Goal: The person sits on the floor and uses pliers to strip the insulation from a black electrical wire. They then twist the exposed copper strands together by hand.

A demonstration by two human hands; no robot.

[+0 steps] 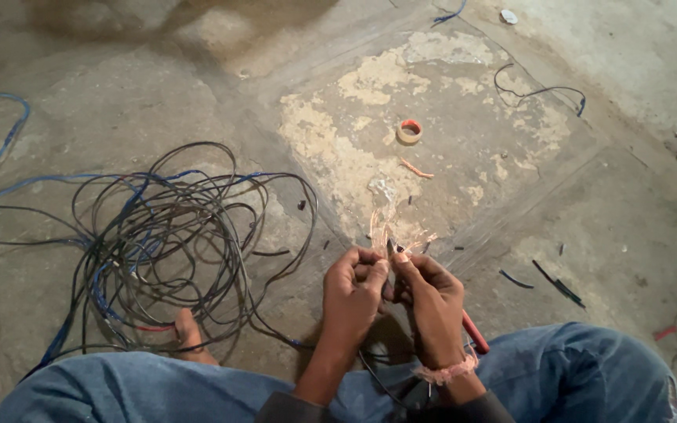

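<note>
Person sits on floor (511, 196). Left hand (354, 294) & right hand (431, 301) both closed on wire end (389, 249), held close w/ bare copper strands (401, 235) fanning up, clear of wire tangle (158, 243). Tape roll (409, 131) well apart.

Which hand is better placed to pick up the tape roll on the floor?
Probably the right hand: the tape roll lies ahead, slightly nearer its side. Both hands grip the wire; the left hand is almost as near.
</note>
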